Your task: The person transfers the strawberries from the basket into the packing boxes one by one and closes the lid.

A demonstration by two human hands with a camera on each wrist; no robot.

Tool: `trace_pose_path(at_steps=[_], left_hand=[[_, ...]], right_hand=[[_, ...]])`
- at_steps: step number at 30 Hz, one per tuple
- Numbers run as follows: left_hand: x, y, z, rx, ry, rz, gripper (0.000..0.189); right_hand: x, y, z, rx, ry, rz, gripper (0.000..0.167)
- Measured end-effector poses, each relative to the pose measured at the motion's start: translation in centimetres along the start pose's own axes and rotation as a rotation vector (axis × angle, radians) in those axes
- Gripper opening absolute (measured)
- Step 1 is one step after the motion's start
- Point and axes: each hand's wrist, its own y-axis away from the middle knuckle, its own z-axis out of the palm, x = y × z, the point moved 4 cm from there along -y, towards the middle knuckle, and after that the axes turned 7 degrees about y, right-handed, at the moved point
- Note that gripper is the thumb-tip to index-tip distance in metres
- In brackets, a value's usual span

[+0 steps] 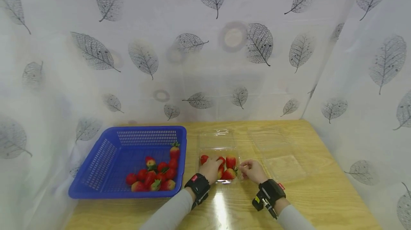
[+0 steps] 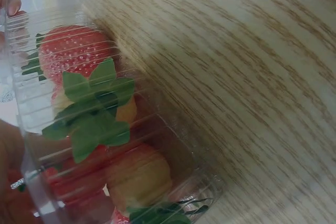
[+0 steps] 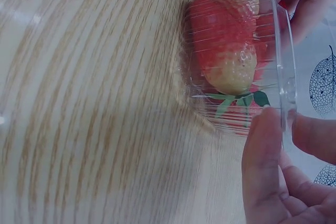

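A clear plastic clamshell box [image 1: 221, 182] holds several strawberries [image 1: 230, 162], and its lid [image 1: 217, 139] lies folded back behind it. My left hand [image 1: 210, 170] reaches into the left side of the box from above. A bit of red shows between its fingers in the right wrist view, so it appears to grip a strawberry [image 3: 283, 4], mostly hidden. At the box's right side, my right hand [image 1: 254, 171] pinches the rim between thumb and forefinger [image 3: 265, 135]. Through the ribbed wall, strawberries with green leaves [image 2: 94, 114] press close together.
To the left stands a blue plastic basket [image 1: 128, 194] with several strawberries [image 1: 150, 178] gathered at its near right. Another open clear box [image 1: 284, 167] lies on the wooden table [image 1: 324, 187] to the right. A leaf-patterned curtain [image 1: 205, 76] rises behind and at both sides.
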Motion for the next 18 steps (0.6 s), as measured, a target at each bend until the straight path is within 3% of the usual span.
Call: trace_pose_path(at_steps=[5,15,18], left_hand=[[-0.13,-0.05,0.53,-0.029,-0.033,-0.012,0.05],[-0.46,-0.41,0.8,-0.069,0.031,-0.035,0.041],[-0.43,-0.52,0.25,-0.095,0.063,-0.03,0.044]], right_hand=[[0.08,-0.01,0.01,0.005,0.008,-0.008,0.011],[0.17,-0.13,0.02,0.002,0.014,-0.002,0.011],[0.06,-0.11,-0.03,-0.004,0.015,0.005,0.012]])
